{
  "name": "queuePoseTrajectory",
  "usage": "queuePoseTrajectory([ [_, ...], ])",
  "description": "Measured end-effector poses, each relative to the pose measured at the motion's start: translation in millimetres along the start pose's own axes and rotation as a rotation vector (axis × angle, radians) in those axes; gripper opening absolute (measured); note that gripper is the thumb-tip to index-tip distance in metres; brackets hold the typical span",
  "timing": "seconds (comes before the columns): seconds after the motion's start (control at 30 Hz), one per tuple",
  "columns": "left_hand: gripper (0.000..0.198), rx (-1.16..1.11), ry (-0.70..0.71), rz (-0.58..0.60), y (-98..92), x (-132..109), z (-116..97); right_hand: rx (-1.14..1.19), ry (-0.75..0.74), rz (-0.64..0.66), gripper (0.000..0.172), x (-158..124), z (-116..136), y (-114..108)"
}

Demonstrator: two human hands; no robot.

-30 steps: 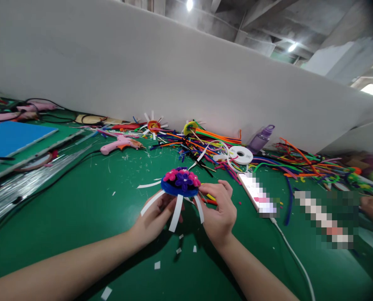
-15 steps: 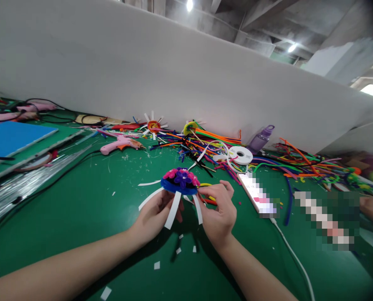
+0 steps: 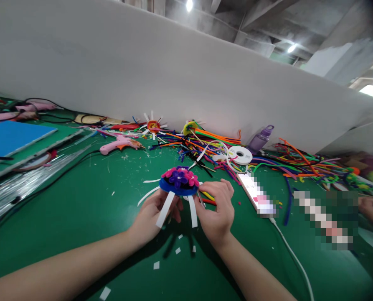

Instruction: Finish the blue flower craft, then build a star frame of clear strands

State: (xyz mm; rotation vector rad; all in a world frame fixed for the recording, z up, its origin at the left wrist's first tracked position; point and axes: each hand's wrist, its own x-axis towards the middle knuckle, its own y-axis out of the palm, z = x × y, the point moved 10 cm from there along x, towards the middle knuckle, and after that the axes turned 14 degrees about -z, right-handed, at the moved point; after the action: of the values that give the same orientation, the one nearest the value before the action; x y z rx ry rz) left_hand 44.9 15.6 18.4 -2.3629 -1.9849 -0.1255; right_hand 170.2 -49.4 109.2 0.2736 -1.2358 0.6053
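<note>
Between my two hands, above the green table (image 3: 123, 267), is a round craft piece (image 3: 177, 190) with a blue rim. Pink and purple fuzzy flowers (image 3: 180, 177) cover its top, and several white strips (image 3: 165, 210) stick out from its edge and hang down. My left hand (image 3: 150, 211) grips it from the left and below, its fingers partly hidden under the rim. On the right edge, my right hand (image 3: 216, 207) pinches the rim or a strip beside it. Yellow and red stems show behind my right fingers.
A pink glue gun (image 3: 121, 144) lies at the left. Behind are many coloured pipe cleaners (image 3: 217, 136), a ribbon spool (image 3: 240, 155), a purple bottle (image 3: 261, 140) and a similar orange piece (image 3: 153, 126). A phone (image 3: 255, 194) lies right, near another person's hand (image 3: 372, 211). Paper scraps (image 3: 156, 265) lie in front.
The craft piece has turned a little in my hands: its white strips and flowers have shifted round, the front strips moving left. Both hands have stayed nearly in place.
</note>
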Motion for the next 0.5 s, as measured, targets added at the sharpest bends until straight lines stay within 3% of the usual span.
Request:
queuePoseTrajectory([
  [0.4,0.026,-0.091,-0.083,0.071,4.5,-4.3,21.2,0.006,0.071,-0.002,0.016,1.9,-7.4,-0.2],
  [0.5,0.030,-0.082,-0.075,0.044,2.4,-4.8,21.5,0.019,0.073,-0.004,0.016,2.0,-8.4,-0.8],
])
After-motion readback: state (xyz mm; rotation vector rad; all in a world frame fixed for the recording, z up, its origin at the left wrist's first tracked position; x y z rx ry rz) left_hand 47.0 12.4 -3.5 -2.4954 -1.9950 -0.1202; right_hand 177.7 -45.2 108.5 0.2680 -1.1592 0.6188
